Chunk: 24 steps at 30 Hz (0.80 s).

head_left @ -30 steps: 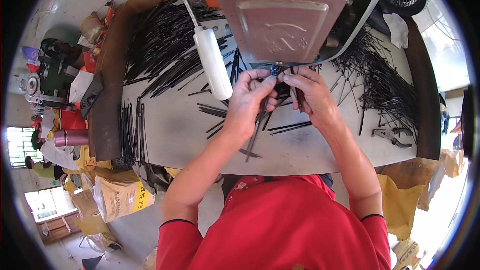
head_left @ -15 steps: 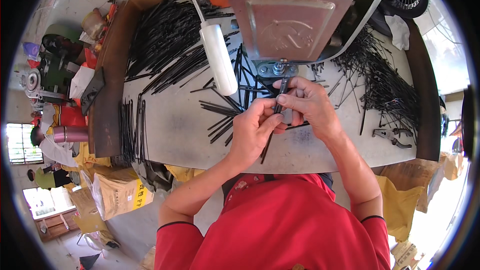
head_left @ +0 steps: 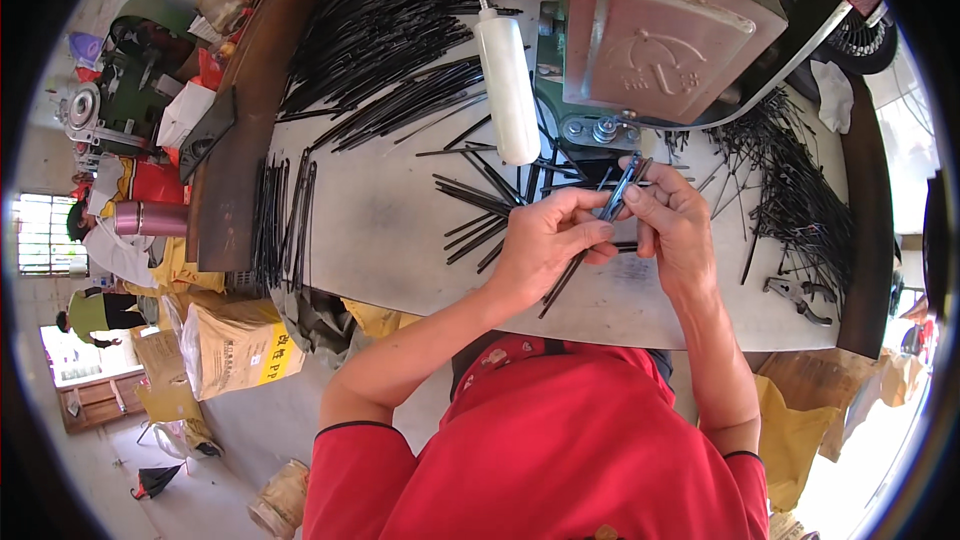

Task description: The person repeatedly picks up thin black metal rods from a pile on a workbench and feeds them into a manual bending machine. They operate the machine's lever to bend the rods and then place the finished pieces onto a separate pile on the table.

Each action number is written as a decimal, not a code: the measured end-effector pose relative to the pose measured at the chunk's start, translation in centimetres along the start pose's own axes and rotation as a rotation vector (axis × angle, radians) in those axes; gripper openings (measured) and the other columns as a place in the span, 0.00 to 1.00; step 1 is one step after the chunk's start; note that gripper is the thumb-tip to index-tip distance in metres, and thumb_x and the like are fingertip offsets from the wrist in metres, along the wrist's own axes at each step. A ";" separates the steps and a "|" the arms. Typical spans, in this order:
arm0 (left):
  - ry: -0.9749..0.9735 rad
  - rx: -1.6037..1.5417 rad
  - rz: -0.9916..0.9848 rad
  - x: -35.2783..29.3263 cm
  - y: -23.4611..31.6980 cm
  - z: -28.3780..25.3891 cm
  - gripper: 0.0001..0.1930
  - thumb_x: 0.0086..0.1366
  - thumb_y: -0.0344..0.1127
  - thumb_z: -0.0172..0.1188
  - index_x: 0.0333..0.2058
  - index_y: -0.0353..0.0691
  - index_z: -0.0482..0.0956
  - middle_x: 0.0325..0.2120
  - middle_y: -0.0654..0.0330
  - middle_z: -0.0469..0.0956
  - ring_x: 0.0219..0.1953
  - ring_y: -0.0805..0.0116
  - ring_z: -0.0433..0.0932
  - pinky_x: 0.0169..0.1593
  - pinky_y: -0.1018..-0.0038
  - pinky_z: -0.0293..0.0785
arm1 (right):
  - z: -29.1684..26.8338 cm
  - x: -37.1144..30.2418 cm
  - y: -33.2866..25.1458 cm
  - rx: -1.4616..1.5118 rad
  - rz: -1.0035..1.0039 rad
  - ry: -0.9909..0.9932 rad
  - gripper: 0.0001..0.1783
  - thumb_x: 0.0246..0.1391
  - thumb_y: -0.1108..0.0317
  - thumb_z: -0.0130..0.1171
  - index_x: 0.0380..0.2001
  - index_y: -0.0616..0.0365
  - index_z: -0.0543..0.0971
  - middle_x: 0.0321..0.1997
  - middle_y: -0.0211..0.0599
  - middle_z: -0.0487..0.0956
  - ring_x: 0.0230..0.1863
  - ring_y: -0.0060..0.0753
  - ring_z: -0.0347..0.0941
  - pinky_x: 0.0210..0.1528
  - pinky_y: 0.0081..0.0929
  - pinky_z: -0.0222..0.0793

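Both hands meet just in front of the machine's metal head (head_left: 603, 130), gripping a small bundle of thin black rods (head_left: 618, 192). My left hand (head_left: 550, 232) is closed around the lower part of the bundle, and the rod ends stick out below it toward the table's front edge. Thumb and fingers of my right hand (head_left: 675, 225) pinch the upper part, where the rods catch a bluish shine. How many rods are held cannot be made out. More loose black rods (head_left: 480, 210) lie fanned out left of my hands.
A pink-and-green machine (head_left: 665, 50) stands over the table (head_left: 375, 230), with a white lamp (head_left: 508, 90) beside it. Rod piles (head_left: 380, 40) lie at the far left, and a tangled heap (head_left: 800, 190) at the right. Pliers (head_left: 800, 300) rest near the right edge.
The view has shifted, so the table and machine appear farther right. Both hands still grip the rods by the machine; the rods' upper ends now look more spread and shiny.
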State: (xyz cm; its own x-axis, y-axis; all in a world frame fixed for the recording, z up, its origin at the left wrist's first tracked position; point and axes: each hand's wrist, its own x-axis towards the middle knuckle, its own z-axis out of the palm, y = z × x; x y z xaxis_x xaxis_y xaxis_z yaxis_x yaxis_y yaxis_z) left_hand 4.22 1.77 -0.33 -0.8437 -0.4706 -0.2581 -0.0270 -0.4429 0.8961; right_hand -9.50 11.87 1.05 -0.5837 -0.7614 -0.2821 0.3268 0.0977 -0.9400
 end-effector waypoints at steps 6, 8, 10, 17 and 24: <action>-0.024 0.083 -0.048 -0.2 1.2 0.5 0.13 0.65 0.28 0.55 0.46 0.27 0.70 0.30 0.54 0.77 0.30 0.67 0.81 0.35 0.76 0.80 | -0.2 -0.2 -1.3 -0.066 0.063 -0.037 0.19 0.50 0.69 0.59 0.44 0.68 0.72 0.24 0.36 0.77 0.12 0.18 0.64 0.14 0.16 0.56; -0.054 -0.027 -0.115 0.0 1.0 0.3 0.16 0.65 0.28 0.55 0.48 0.26 0.68 0.30 0.54 0.77 0.30 0.66 0.81 0.35 0.76 0.80 | -0.6 -0.3 -1.3 -0.081 0.050 -0.007 0.19 0.50 0.69 0.59 0.44 0.68 0.71 0.24 0.37 0.78 0.13 0.19 0.66 0.14 0.16 0.57; -0.030 0.134 -0.042 -0.4 1.0 0.3 0.15 0.64 0.26 0.55 0.48 0.28 0.71 0.31 0.54 0.79 0.31 0.67 0.82 0.35 0.76 0.80 | -0.3 -0.4 -1.4 -0.077 0.047 -0.016 0.19 0.50 0.69 0.60 0.44 0.69 0.71 0.24 0.38 0.78 0.13 0.19 0.67 0.14 0.17 0.59; 0.040 0.616 0.289 -0.2 0.5 0.2 0.14 0.63 0.23 0.53 0.48 0.33 0.74 0.33 0.55 0.82 0.32 0.70 0.82 0.37 0.76 0.80 | -1.9 0.3 -1.4 0.057 0.132 -0.241 0.21 0.52 0.67 0.57 0.48 0.64 0.71 0.32 0.43 0.81 0.22 0.24 0.76 0.24 0.18 0.71; 0.216 0.591 0.085 1.9 3.5 -2.8 0.14 0.56 0.29 0.64 0.42 0.32 0.79 0.24 0.59 0.80 0.27 0.76 0.77 0.33 0.80 0.73 | -2.9 1.5 -0.9 0.379 0.106 -0.121 0.14 0.59 0.67 0.50 0.45 0.64 0.70 0.38 0.51 0.79 0.35 0.37 0.80 0.39 0.25 0.77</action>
State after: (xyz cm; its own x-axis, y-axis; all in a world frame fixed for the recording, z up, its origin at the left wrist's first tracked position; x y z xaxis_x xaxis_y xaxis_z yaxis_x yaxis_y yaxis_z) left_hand 3.96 -2.81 1.34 -0.7306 -0.6560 -0.1894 -0.3082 0.0694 0.9488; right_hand -12.86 12.49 0.88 -0.4482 -0.8316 -0.3280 0.6440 -0.0459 -0.7636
